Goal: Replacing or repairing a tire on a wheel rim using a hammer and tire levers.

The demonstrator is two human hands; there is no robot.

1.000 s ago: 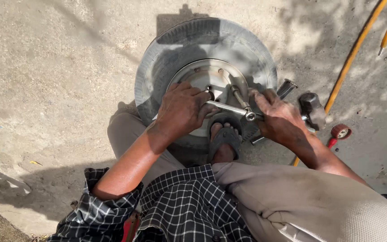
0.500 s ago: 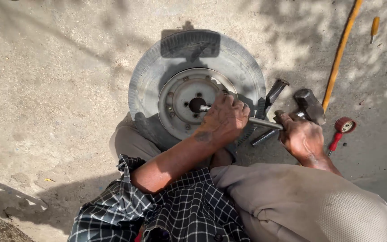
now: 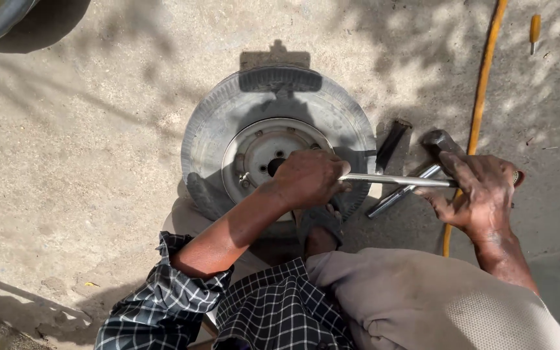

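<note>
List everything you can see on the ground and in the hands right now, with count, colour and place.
tyre: one, grey, lying flat on the concrete, centre.
wheel rim: one, pale metal, inside the tyre.
steel bar: one, silver, level from the rim toward the right, held at both ends.
hammer: one, dark head, on the ground right of the tyre, partly under the right hand.
flat dark tool: one, black, beside the tyre's right edge.
hose: one, orange-yellow, running down the right side.
screwdriver: one, yellow handle, top right.
sandal: one, dark, on a foot by the tyre's near edge.
left hand: gripping the bar over the rim.
right hand: gripping the bar's outer end.
</note>
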